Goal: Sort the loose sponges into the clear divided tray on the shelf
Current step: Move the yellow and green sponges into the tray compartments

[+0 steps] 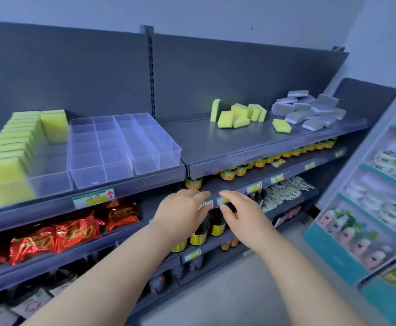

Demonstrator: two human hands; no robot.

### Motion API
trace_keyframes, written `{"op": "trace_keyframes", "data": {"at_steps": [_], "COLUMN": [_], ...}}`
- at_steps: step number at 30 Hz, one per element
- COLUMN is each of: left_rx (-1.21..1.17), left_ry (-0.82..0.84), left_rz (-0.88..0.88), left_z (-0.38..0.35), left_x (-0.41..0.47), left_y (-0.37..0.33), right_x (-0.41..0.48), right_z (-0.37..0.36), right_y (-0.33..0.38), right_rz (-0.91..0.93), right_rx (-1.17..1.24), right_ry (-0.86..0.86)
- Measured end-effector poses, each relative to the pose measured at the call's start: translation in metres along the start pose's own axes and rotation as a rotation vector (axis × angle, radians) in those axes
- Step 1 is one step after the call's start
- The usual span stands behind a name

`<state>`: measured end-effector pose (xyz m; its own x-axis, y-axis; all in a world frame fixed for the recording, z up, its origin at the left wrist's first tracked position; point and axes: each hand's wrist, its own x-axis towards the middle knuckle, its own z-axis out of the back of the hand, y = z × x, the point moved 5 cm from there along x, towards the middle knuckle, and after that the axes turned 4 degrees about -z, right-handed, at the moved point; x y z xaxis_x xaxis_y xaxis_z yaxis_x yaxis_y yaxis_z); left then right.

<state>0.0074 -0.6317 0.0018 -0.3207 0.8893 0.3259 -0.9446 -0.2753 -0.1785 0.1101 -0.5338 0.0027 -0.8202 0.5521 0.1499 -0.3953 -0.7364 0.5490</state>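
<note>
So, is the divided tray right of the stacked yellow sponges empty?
Empty: the divided tray shows only clear walls in every compartment, nothing inside.

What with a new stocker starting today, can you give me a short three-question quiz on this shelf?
1. True or false: the left hand and right hand each hold a sponge.
2. The grey sponges lie: A) in the clear divided tray; B) right of the loose yellow sponges; C) on a lower shelf.
3. Fill in: the tray's compartments right of the stacked yellow row are ____.
Key: 1 false, both are empty; 2 B; 3 empty.
</note>
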Motion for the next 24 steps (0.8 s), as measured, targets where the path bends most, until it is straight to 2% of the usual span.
{"op": "trace_keyframes", "data": {"at_steps": [5, 10, 17, 24], "left_rx": [0.050, 0.099, 0.046, 0.025], "left_ry": [-0.018, -0.063, -0.226, -0.273], "left_rz": [-0.074, -0.049, -0.006, 0.011], "left_z": [-0.044, -0.054, -0.044, -0.058], "left_x": [0.003, 0.028, 0.123, 0.241], "left_y": [-0.047, -0.047, -0.016, 0.011], "right_x": [-0.047, -0.040, 0.047, 0.144], "right_z": [0.009, 0.017, 0.056, 0.122], "right_y": [-0.064, -0.096, -0.121, -0.148], "right_rz": [-0.159, -0.208, -0.149, -0.132], "right_rx": [0.061, 0.101, 0.047, -0.033], "right_ry": [-0.043, -0.083, -0.125, -0.241]}}
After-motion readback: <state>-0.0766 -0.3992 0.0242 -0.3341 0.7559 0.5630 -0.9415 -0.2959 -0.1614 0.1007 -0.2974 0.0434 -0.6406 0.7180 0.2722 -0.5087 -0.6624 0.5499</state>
